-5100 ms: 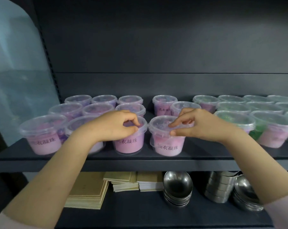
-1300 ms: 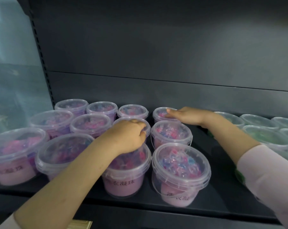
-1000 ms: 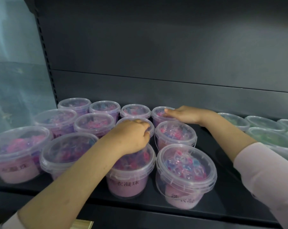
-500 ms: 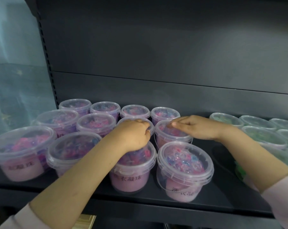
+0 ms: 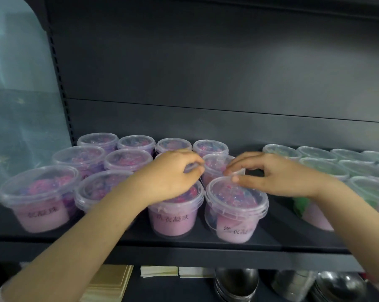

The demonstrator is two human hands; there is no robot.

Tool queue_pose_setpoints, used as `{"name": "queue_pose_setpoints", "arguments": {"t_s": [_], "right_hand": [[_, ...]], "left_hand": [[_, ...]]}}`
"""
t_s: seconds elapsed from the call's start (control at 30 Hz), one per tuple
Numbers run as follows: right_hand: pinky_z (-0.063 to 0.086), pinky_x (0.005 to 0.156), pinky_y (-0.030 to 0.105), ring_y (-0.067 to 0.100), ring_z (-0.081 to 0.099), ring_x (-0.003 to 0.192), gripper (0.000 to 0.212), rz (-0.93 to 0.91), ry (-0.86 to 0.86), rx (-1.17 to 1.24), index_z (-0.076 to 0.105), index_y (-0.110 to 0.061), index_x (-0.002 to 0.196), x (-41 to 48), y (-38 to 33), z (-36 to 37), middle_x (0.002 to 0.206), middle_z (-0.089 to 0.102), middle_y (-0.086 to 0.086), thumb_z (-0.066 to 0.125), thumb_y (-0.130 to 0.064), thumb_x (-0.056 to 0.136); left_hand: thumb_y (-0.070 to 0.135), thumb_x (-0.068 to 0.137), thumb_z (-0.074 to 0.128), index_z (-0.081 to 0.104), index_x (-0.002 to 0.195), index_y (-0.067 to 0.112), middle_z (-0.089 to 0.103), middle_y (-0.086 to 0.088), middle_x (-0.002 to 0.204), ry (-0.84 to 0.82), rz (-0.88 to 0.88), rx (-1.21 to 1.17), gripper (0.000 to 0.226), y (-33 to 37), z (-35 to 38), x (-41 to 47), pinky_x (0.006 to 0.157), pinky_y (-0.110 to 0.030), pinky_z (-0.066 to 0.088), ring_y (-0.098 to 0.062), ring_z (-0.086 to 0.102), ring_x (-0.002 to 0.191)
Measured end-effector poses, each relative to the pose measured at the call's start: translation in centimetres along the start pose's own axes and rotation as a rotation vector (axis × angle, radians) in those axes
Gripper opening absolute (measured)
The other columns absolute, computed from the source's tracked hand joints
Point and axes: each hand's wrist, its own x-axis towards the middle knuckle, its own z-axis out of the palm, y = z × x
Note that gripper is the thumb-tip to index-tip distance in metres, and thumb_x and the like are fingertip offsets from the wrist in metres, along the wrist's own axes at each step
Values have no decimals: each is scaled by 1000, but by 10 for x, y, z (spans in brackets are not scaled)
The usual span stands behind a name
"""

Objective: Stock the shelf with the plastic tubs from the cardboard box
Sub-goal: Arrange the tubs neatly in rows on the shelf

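**Shelf, tubs and hands, largest to smallest.** The shelf (image 5: 278, 232) carries two blocks. The pink tubs (image 5: 127, 158) fill its left half from back edge to front edge. The green tubs (image 5: 321, 168) fill its right end, with a bare strip between the two. The cardboard box is out of view.

My left hand (image 5: 171, 173) lies over the third column, its fingers curled. Thumb and forefinger pinch the lid edge of a second-row tub (image 5: 190, 168). My right hand (image 5: 278, 175) reaches across the fourth column, with the thumb on the lid of the front tub (image 5: 236, 214) at the shelf's front edge. Blur hides whether its fingers grip or merely rest.

**Judged handling.** Each tub looks like thin clear plastic packed with beads, so I expect it to be moderately heavy, with smooth, slippery, yielding walls. The stiff lid rim (image 5: 263, 202) is the sound hold. I would spread my fingers around it under the flange and not squeeze the wall, lest the lid pop.
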Motion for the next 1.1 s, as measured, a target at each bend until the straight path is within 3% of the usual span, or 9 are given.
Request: {"name": "queue_pose_setpoints", "arguments": {"t_s": [0.13,0.33,0.43,0.57,0.67,0.77,0.83,0.93,1.1], "right_hand": [[32,104,9,-6,50,124,39,-9,-29,63,70,-34,116,-35,-11,18,124,60,-26,65,-51,82],[29,105,6,-11,47,125,39,51,18,105,69,-32,120,-38,-11,30,127,60,-26,74,-36,82],[28,102,3,-11,46,125,36,63,37,115,69,-37,117,-35,-8,34,125,59,-28,74,-39,81],[31,109,18,-8,47,125,38,68,37,147,71,-36,115,-33,-6,34,125,61,-25,75,-42,78],[31,110,20,-8,47,125,36,63,33,146,70,-38,115,-31,-4,33,124,60,-25,77,-39,80],[33,106,14,-10,46,124,41,48,74,119,66,-43,118,-34,-2,32,126,58,-28,75,-48,78],[33,101,6,-11,46,123,40,36,161,125,66,-42,119,-43,6,25,126,59,-28,73,-48,80],[35,96,3,-13,50,118,32,52,272,59,68,-35,115,-67,26,4,122,62,-23,72,-40,84],[28,94,-1,-9,54,111,27,153,306,-100,72,-28,108,-120,78,-33,117,65,-19,70,-40,84]], "left_hand": [[39,95,47,64,117,33,60,16,122,-13,53,113,28,5,6,-38,98,-35,44,-10,53,114],[42,96,43,60,118,36,59,17,125,6,31,150,29,2,10,-46,96,-37,44,-13,51,115],[43,96,42,60,117,36,59,17,125,-7,20,170,29,1,11,-46,95,-37,44,-13,51,114],[44,95,42,60,116,38,58,18,126,-26,-1,165,28,3,9,-45,92,-34,46,-12,52,112],[45,94,45,58,119,38,58,16,127,-56,-42,155,28,4,7,-42,93,-34,46,-12,55,112],[47,90,50,41,137,37,51,13,138,-55,-134,88,49,11,6,-37,97,-31,44,-13,52,121],[47,89,51,36,142,37,45,12,145,37,-90,110,56,26,11,-33,104,-33,39,-14,44,130],[42,91,51,49,135,33,51,11,140,148,37,122,45,64,29,-25,106,-34,38,-13,45,129],[37,94,47,62,120,28,59,14,127,190,60,192,31,106,70,-8,98,-34,42,-13,50,120]]}}
